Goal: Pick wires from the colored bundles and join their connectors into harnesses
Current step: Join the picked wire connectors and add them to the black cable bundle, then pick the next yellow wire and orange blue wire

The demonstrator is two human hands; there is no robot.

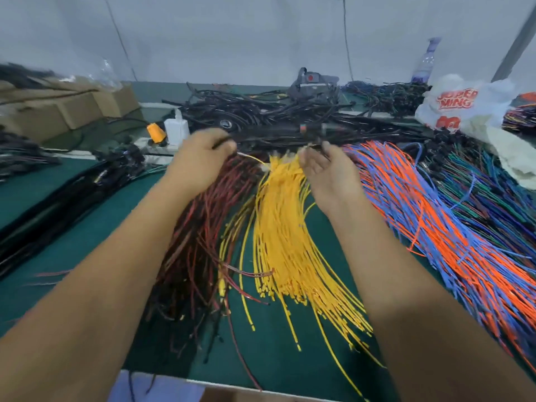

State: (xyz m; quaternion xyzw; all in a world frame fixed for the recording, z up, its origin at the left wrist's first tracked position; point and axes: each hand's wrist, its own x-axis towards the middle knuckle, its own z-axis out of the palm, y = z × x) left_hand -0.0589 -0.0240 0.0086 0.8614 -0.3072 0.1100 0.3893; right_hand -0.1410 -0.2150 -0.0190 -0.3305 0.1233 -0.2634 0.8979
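Motion blur softens the whole frame. My left hand (203,158) reaches over the dark red wire bundle (191,245) and grips a black harness (275,145) that stretches across to my right hand (324,169). A single yellow wire (252,158) trails from the left hand down to the top of the yellow wire bundle (284,227). The right hand, palm turned inward, is above the yellow bundle's connector ends, its fingertips curled and pinching the harness's other end. An orange and blue wire bundle (429,216) fans out to the right.
A pile of black harnesses (261,111) lies behind the hands. On the green table (87,233) are a white bottle (177,129), an orange cone (156,133), cardboard boxes (58,108) at the left and a white plastic bag (464,103) at the right.
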